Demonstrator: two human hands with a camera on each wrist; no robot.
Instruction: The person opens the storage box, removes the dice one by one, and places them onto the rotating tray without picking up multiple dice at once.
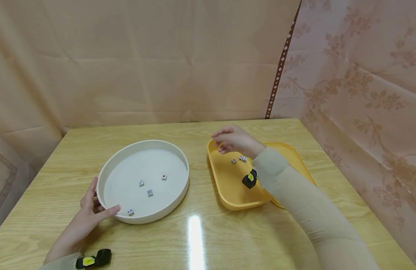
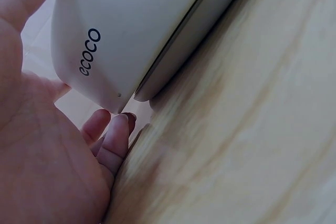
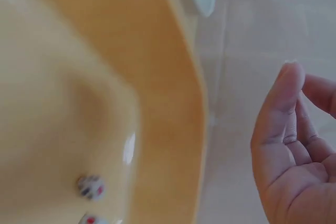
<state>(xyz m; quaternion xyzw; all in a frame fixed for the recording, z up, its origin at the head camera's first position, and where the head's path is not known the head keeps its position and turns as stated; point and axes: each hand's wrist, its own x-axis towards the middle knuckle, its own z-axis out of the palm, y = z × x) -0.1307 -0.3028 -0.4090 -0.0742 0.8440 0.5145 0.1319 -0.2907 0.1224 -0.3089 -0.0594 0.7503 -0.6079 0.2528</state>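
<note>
My left hand point(image 1: 89, 215) holds the round white tray point(image 1: 185, 183) at its near left side, thumb over the rim and fingers around the outer wall. In the left wrist view the fingers of that hand point(image 2: 58, 145) curl by the tray's lower edge point(image 2: 126, 19). Several dice point(image 1: 150, 193) lie spread inside it. Above the far left corner of the yellow tray point(image 1: 228, 187) is my right hand point(image 1: 236, 140). Thumb and forefinger meet at the tips in the right wrist view of this hand point(image 3: 299, 156); whether something small is between them is hidden. Three dice point(image 1: 233, 161) lie in the yellow tray.
A second yellow piece point(image 1: 297, 161), flat with a ridged edge, lies under the right side of the yellow tray. Behind the wooden table point(image 1: 201, 240) hangs a beige cloth point(image 1: 160, 67), with a flowered cloth point(image 1: 370, 90) on the right.
</note>
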